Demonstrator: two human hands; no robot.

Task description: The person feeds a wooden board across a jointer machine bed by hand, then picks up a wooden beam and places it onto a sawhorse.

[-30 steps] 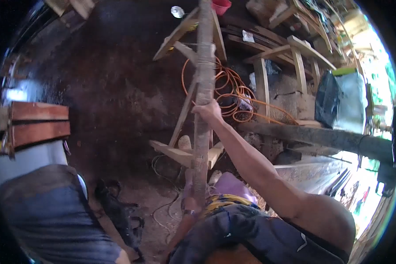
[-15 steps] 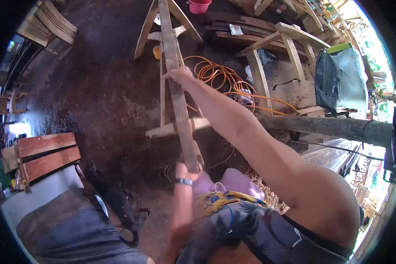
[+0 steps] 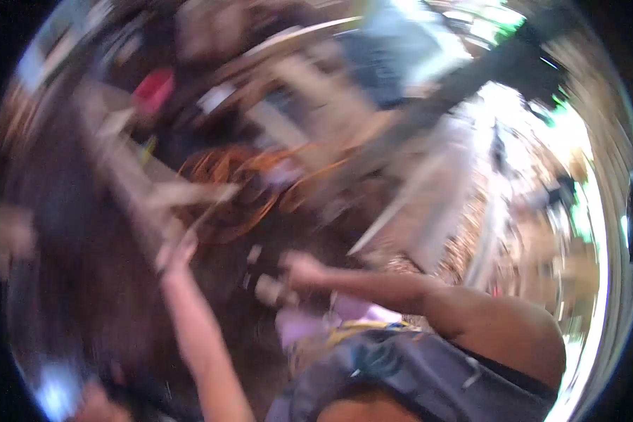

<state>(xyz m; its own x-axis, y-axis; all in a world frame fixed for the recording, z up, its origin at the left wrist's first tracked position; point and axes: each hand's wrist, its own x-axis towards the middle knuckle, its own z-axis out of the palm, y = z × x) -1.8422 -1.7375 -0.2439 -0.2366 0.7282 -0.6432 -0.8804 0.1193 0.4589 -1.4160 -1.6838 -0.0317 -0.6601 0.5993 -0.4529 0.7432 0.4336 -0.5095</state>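
The whole view is smeared by motion. A long wooden board (image 3: 128, 190) slants from the upper left down towards me, lying along a wooden trestle (image 3: 155, 188). My left hand (image 3: 176, 254) is closed about the board's near end, though its fingers are blurred. Away from the board, my right hand (image 3: 304, 270) hangs close in front of my lap. Its fingers are too smeared to show whether they hold anything. My feet stand on the dark floor just beyond it.
An orange hose (image 3: 250, 179) lies coiled beyond the trestle, with a red bucket (image 3: 153, 90) farther off. A dark beam (image 3: 429, 112) crosses the upper right. Wood shavings (image 3: 464, 243) cover the ground to the right, beside pale planks (image 3: 429, 204).
My view has swung to the right, so the board and trestle now sit farther left. My right hand has let go of the board and come back towards my body.
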